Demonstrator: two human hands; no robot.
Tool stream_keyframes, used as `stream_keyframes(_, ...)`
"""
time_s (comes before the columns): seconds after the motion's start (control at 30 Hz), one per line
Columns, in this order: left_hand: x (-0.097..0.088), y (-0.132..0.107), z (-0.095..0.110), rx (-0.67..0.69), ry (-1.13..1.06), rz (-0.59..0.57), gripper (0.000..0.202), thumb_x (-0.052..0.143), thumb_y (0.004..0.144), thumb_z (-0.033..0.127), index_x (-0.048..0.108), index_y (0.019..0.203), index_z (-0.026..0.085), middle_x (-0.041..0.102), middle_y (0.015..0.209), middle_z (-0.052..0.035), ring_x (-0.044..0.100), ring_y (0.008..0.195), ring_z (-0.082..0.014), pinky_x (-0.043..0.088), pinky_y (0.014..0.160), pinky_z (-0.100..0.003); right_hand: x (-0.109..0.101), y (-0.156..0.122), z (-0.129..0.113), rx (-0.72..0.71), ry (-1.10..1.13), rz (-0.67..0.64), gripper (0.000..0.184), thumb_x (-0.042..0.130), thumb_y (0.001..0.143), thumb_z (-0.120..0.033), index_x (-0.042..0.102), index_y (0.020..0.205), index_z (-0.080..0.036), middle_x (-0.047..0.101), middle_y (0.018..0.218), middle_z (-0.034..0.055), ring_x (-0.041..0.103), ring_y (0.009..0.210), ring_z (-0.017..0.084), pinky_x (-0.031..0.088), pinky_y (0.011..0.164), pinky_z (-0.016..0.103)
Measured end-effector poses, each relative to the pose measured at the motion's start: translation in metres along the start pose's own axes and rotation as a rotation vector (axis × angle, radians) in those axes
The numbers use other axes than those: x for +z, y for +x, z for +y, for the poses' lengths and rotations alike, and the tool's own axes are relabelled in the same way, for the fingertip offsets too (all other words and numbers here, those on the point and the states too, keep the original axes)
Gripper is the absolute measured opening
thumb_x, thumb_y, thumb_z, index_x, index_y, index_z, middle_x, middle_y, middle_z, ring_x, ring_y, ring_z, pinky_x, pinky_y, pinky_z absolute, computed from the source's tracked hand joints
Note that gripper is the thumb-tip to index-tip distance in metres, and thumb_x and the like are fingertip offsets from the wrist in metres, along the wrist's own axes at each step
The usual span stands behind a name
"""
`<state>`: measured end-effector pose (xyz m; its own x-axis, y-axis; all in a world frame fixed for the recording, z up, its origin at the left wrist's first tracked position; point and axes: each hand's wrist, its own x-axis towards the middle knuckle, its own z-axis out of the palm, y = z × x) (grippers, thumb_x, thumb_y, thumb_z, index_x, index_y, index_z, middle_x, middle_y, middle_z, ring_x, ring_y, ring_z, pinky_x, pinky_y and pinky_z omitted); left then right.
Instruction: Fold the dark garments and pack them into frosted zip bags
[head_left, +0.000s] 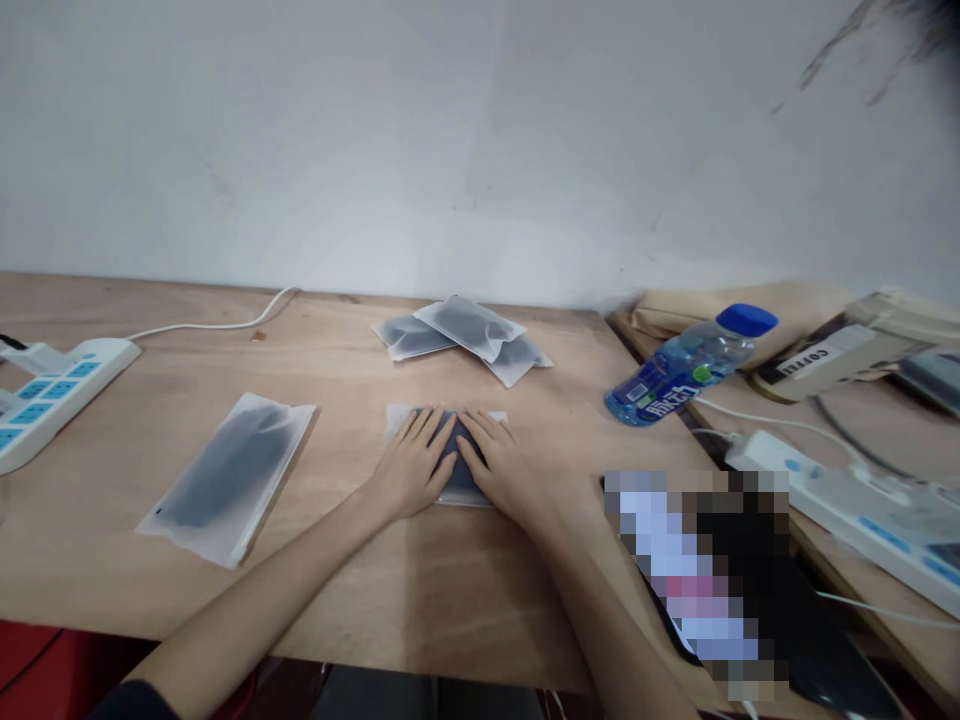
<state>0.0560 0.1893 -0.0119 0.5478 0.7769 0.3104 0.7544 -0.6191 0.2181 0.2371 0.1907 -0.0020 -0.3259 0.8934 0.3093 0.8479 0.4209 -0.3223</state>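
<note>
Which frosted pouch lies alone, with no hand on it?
The leftmost pouch; the left hand and right hand rest on the middle pouch, and the others overlap by the wall.

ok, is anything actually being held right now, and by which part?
Nothing looks gripped: the left hand and right hand lie flat on the top face of the translucent pouch beneath them, either side of its middle.

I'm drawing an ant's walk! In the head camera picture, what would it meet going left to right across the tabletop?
White power strip, frosted pouch lying by itself, left hand, right hand, blue-capped bottle.
</note>
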Motion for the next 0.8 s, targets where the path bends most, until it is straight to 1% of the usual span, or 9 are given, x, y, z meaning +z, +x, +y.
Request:
stream_keyframes(0.23,0.0004,-0.0004,0.0,0.004,-0.013,0.022,0.057,0.031,0.099,0.04,0.028,0.15,0.014,0.029,0.157,-0.0142,0.022,0.147,-0.0263,0.025,0.119,-0.049,0.0024,-0.0005,0.0023,0.001,0.021,0.007,0.044,0.034,0.097,-0.031,0.055,0.135,-0.018,0.055,0.14,0.0121,0.047,0.133,0.026,0.036,0.111,0.05)
stream_keyframes(0.43,0.0018,-0.0004,-0.0007,0.006,-0.006,0.023,0.057,0.032,0.099,0.039,0.029,0.15,0.013,0.03,0.157,-0.0151,0.021,0.147,-0.0262,0.024,0.119,-0.047,0.0007,-0.0002,0.0014,0.002,0.026,0.007,0.044,0.033,0.098,-0.031,0.055,0.134,-0.019,0.056,0.139,0.0115,0.047,0.133,0.025,0.036,0.111,0.048)
stream_keyframes(0.57,0.0018,-0.0002,-0.0006,0.005,-0.008,0.026,0.057,0.032,0.099,0.039,0.029,0.15,0.013,0.03,0.157,-0.0147,0.022,0.147,-0.0262,0.025,0.119,-0.048,0.0004,-0.0003,0.0009,0.005,0.019,-0.007,0.045,0.033,0.098,-0.032,0.055,0.134,-0.016,0.055,0.14,0.0118,0.047,0.133,0.025,0.035,0.112,0.047)
stream_keyframes(0.8,0.0005,-0.0005,0.0,0.003,-0.004,0.015,0.057,0.031,0.099,0.039,0.028,0.15,0.013,0.029,0.157,-0.0151,0.022,0.147,-0.0265,0.025,0.119,-0.048,0.0015,-0.0002,0.0018,0.004,0.023,-0.006,0.045,0.033,0.098,-0.031,0.055,0.134,-0.017,0.054,0.14,0.0126,0.047,0.133,0.026,0.035,0.111,0.049)
